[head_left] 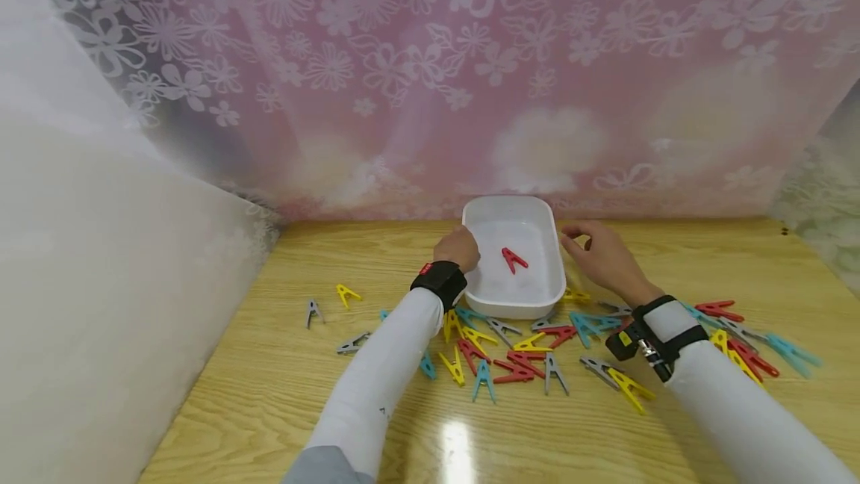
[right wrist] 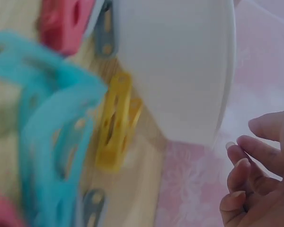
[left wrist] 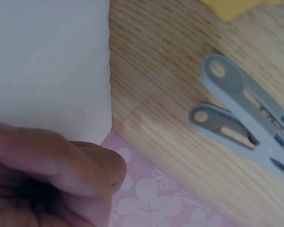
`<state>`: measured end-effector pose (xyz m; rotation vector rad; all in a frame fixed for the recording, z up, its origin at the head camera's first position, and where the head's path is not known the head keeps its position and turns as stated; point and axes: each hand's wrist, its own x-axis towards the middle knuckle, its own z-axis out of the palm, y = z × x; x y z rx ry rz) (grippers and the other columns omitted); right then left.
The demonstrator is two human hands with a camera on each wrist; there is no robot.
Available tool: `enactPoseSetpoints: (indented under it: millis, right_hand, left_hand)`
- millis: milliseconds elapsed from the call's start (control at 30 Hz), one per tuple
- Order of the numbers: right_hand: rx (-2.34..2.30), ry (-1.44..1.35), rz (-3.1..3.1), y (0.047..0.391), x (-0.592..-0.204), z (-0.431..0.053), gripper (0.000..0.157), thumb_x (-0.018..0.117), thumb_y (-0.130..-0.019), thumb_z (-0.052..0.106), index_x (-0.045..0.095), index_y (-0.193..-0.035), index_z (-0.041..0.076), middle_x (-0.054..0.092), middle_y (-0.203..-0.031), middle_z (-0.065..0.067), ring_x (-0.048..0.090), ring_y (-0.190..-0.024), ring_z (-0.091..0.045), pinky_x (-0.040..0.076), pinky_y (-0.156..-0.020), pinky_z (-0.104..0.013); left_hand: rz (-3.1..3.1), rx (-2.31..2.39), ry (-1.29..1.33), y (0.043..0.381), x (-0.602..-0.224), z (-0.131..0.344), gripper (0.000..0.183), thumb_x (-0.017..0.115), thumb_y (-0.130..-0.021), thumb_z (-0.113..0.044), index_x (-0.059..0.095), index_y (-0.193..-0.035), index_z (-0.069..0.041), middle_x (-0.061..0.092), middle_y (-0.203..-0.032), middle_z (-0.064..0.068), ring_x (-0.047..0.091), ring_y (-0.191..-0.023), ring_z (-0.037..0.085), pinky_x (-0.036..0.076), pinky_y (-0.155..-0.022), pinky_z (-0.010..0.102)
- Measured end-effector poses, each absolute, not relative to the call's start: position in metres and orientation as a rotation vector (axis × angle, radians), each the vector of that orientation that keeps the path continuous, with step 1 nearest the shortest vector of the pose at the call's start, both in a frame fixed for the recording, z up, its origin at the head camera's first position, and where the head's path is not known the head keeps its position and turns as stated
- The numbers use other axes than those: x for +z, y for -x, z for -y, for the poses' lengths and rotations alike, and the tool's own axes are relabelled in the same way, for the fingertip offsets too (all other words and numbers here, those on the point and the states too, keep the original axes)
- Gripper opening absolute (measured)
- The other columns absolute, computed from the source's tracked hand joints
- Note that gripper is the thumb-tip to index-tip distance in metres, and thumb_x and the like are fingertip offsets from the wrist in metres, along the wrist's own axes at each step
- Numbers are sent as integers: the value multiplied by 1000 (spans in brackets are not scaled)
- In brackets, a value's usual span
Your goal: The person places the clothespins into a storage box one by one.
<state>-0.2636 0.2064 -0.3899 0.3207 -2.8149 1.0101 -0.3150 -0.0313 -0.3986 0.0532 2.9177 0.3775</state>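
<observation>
A white plastic container (head_left: 493, 309) stands against the back wall with one red clothespin (head_left: 514, 260) inside. My left hand (head_left: 457, 249) is at its left rim with curled fingers and seems to grip it; the contact itself is hidden. In the left wrist view, the curled fingers (left wrist: 80, 165) lie across the container's outer wall (left wrist: 47, 61). Just off the right rim is my right hand (head_left: 603, 258), its fingers loosely bent, apart from the container. The right wrist view shows nothing between its fingers (right wrist: 262, 153).
Many clothespins lie scattered on the wooden table (head_left: 235, 402): blue (head_left: 484, 381), yellow (head_left: 346, 294), grey (head_left: 554, 373) and red (head_left: 513, 372). They crowd the container's front and spread below my right forearm. Flower-patterned sheeting (head_left: 416, 95) hangs behind.
</observation>
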Motion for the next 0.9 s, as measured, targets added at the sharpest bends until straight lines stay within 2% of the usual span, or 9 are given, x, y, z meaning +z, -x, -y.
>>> enactPoseSetpoints:
  millis: [267,467,700,800,900]
  right_hand:
    - [977,-334,2851,248,-400,-247,41,47,-101,30,59,-122,-3,56,-120,-24,54,-93,-34,45,-76,-48]
    - [957,-283,2891,233,-401,-288,43,44,-102,31,56,-126,-2,55,-120,-24,55,-87,-32,43,-61,-38]
    - [926,-167,2951,215,-402,-340,51,41,-102,37,52,-129,-6,53,-119,-29,57,-84,-34,46,-58,-36]
    - [910,-108,2981,207,-404,-362,50,41,-102,34,50,-129,-8,55,-114,-30,58,-81,-35,46,-55,-36]
    - [879,-61,3027,199,-406,-382,45,42,-101,26,48,-129,-9,54,-113,-33,56,-86,-37,42,-53,-34]
  left_hand:
    - [-2917,367,-60,316,-397,30,51,54,-98,-26,40,-134,7,62,-79,12,60,-62,22,46,-52,30]
    - [-2933,348,-60,318,-400,29,50,53,-98,-24,40,-134,7,63,-82,13,61,-66,22,49,-55,31]
    - [-2929,321,-55,317,-396,29,53,52,-99,-24,37,-138,7,63,-81,13,62,-67,22,50,-58,31]
    - [-2931,332,-47,315,-394,29,49,51,-99,-23,39,-136,8,62,-83,13,62,-68,23,50,-59,31]
    - [-2929,333,-53,315,-394,28,49,51,-99,-23,39,-136,8,62,-82,13,62,-68,23,50,-58,31]
